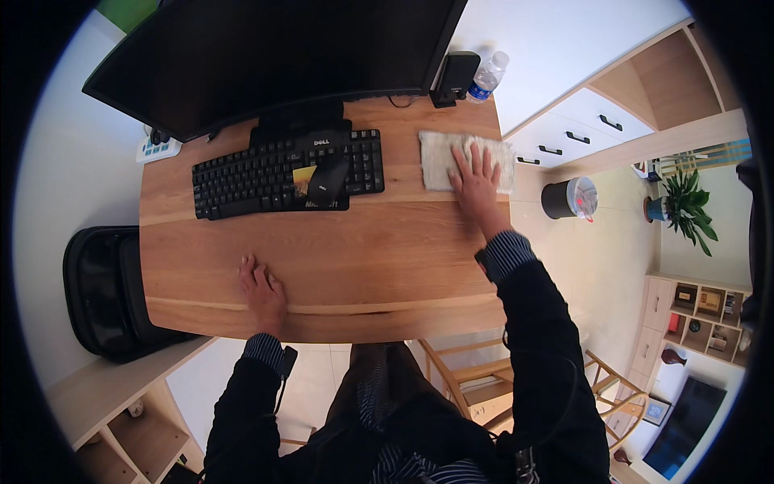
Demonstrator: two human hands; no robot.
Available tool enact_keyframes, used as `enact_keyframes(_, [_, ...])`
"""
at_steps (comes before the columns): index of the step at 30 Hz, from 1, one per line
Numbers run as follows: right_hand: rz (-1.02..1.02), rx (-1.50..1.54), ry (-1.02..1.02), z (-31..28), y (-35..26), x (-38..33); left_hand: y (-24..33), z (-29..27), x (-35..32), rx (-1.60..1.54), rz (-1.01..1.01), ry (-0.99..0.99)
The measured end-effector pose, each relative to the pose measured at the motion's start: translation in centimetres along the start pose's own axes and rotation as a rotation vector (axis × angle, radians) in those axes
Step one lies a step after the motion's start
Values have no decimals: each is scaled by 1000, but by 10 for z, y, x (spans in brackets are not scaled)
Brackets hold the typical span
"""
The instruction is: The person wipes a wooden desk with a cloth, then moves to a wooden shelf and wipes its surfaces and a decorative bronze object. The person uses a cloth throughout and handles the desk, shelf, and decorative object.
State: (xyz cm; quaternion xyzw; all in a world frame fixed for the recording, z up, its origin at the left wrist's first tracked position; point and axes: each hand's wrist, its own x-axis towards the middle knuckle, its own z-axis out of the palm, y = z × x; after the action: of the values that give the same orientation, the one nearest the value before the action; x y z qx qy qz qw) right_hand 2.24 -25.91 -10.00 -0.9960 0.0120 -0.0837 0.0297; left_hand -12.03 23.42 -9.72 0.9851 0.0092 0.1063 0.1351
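My right hand (478,184) lies flat with its fingers spread on a pale, fluffy cleaning cloth (436,167), pressing it against the right side of the wooden desk (371,258). The cloth is spread out and reaches the desk's right edge. My left hand (263,294) rests on the bare wood near the front edge, fingers apart and holding nothing. Between the hands and the monitor, a black keyboard (242,179) sits at a slight tilt. A black mouse (327,179) and a mouse pad (332,203) lie on top of its right part.
A large black monitor (274,56) spans the back of the desk. Behind the cloth stand a small black box (456,77) and a water bottle (487,78). A power strip (158,149) is at the back left. A trash bin (558,198) and wooden chair (463,375) stand on the floor.
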Motion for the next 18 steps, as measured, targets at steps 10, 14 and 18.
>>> enact_keyframes(10, [30, 9, -38, -20, 6, -61, 2, -2, -2, -59, -19, -13])
enact_keyframes(14, [-12, 131, -84, -60, -27, -203, 2, -2, -1, -23, -5, -4])
enact_keyframes(18, [-49, 180, -203, -67, -51, -255, 0, -1, 0, 16, 46, 20])
